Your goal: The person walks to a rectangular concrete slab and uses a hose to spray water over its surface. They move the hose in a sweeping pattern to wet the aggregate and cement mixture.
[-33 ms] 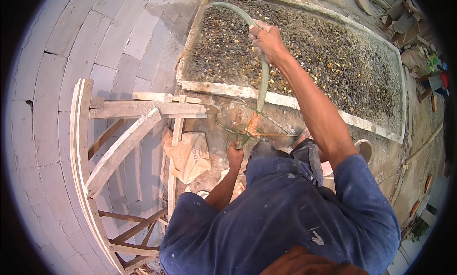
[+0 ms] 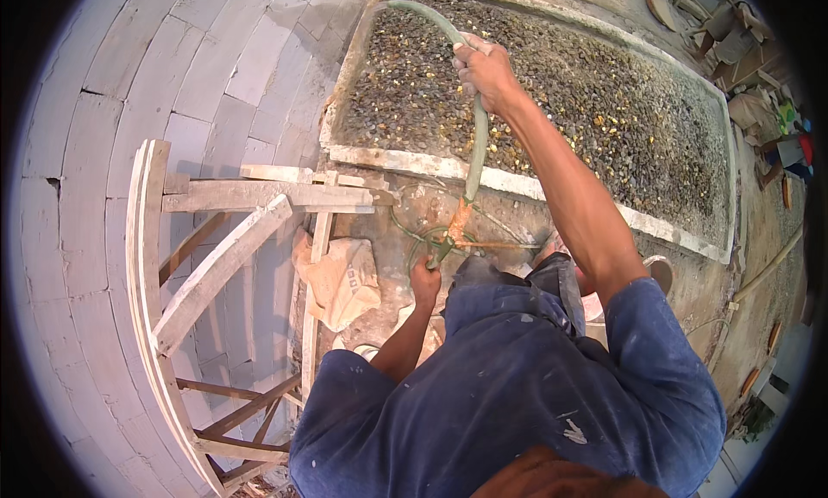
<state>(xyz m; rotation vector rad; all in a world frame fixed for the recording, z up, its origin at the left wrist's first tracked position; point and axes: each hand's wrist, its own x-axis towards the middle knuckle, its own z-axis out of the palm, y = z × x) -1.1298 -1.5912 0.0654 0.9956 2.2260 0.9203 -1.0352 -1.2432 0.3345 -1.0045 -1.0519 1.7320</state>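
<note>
A thick green hose (image 2: 477, 157) runs up from near my waist and bends over to the left above a framed bed of dark pebbles (image 2: 569, 110). My right hand (image 2: 485, 71) is closed around its upper part, with the arm stretched out over the pebbles. Lower down, my left hand (image 2: 424, 281) grips the hose near a joint wrapped in orange binding (image 2: 459, 220). The hose's far end reaches the bed's upper left corner. The pebbles look wet at the left and paler toward the right.
A curved wooden frame (image 2: 148, 308) stands at my left against a block wall (image 2: 78, 239). Beside it lies a crumpled tan paper sack (image 2: 345, 282). A pale raised edge (image 2: 414, 163) borders the pebble bed. A bucket (image 2: 660, 274) is near my right elbow, and clutter (image 2: 750, 110) lies far right.
Both hands keep their hold on the hose. The view has shifted only very slightly, and nothing else has visibly moved.
</note>
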